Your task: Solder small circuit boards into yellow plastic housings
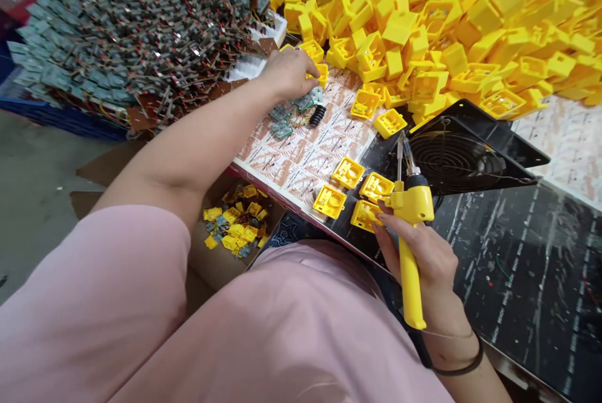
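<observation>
My right hand (423, 249) is wrapped round the yellow handle of a soldering gun (414, 202), its metal tip pointing away from me. Just left of it, several open yellow plastic cases (348, 172) lie in a small group, with parts inside. My left hand (291, 74) is stretched out to the far side of the work surface, fingers curled down beside a yellow case (322, 74); what they hold, if anything, is hidden. Under that hand lie small green circuit boards (282, 121) with wires, and a black coil spring (317, 116).
A large heap of yellow cases (451, 27) covers the back right. Many circuit boards (155, 33) are piled at the left. A black fan (461, 152) stands right of the soldering gun's tip. Below the table edge, a cardboard box (200, 265) holds yellow cases and boards.
</observation>
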Demonstrator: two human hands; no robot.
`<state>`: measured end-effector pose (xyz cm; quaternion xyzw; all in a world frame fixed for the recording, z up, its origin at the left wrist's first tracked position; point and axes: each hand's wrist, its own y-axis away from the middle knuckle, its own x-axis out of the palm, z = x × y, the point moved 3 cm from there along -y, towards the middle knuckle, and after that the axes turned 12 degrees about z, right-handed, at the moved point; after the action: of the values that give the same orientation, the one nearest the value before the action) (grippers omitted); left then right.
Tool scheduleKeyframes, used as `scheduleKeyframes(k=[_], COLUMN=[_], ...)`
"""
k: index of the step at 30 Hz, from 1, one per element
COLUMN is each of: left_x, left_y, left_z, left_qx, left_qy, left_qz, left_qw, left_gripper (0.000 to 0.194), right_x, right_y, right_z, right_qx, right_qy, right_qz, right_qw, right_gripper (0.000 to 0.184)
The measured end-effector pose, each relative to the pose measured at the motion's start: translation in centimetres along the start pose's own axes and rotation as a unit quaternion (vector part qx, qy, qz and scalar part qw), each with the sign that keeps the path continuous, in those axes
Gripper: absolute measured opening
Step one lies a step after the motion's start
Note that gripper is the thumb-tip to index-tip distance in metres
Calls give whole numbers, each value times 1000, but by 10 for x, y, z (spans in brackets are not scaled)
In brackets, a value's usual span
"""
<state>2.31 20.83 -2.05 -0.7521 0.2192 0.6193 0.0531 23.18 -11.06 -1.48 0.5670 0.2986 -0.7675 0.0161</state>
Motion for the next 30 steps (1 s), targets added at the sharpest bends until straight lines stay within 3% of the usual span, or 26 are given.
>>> scheduleKeyframes(k=[2, 5, 7, 9, 11, 14, 15, 19, 21, 25, 28, 30], left_x=[-9, -40, -63, -74, -71, -52, -47, -36, -33, -26, -16, -5], left_y=[0, 14, 26, 35, 38, 39, 40, 48, 56, 75, 90, 96], left_z=[-6, -12, -14, -14, -14, -15, -15, -13, -13, -18, -28, -30], left_qx=[2, 50, 144, 214, 197, 117, 105, 99, 88, 106, 173, 200], left_qy=[20, 112, 244, 364, 394, 358, 365, 496, 520, 453, 306, 192], left_qz=[-10, -78, -136, -169, -145, -65, -46, 25, 49, 1, -63, -47], left_qw=[1000, 989, 949, 891, 886, 924, 924, 862, 848, 885, 934, 960], left_gripper=[34, 39, 36, 37, 46, 63, 64, 23, 9, 15, 23, 28], right_x=[1, 1, 2, 3, 6, 10, 12, 18, 22, 32, 39, 42], right_y=[1, 2, 2, 0, -2, -4, -4, -7, -13, -29, -37, -38], right_z=[-1, -2, -2, -2, -1, 0, 0, 0, 4, 18, 27, 29], right_qx=[8, 14, 15, 14, 12, 15, 21, 38, 28, -12, -26, -17], right_qy=[2, 1, -8, -18, -22, -29, -34, -70, -78, -53, -27, -16], right_qz=[0, 0, 0, 0, -3, -5, -6, -12, -4, 23, 44, 47], right_qw=[1000, 1000, 1000, 1000, 1000, 999, 999, 997, 997, 998, 998, 999], right_gripper=[33, 31, 30, 32, 33, 36, 38, 45, 44, 43, 32, 26])
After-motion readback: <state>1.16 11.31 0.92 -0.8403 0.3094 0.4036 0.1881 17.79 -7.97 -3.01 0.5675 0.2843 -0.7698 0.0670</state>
